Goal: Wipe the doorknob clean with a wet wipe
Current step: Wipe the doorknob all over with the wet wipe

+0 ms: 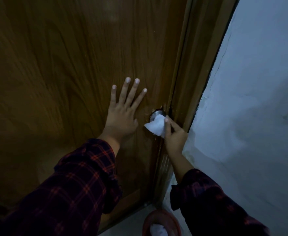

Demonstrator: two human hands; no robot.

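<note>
A round metal doorknob sits near the right edge of a brown wooden door. A crumpled white wet wipe is pressed against the knob's lower front and hides most of it. My right hand pinches the wipe from the right, thumb on top. My left hand lies flat on the door just left of the knob, fingers spread, holding nothing. Both arms wear dark red plaid sleeves.
The brown door frame runs right of the knob, and a pale wall lies beyond it. On the floor below stands a reddish round bin with white crumpled material inside. The light is dim.
</note>
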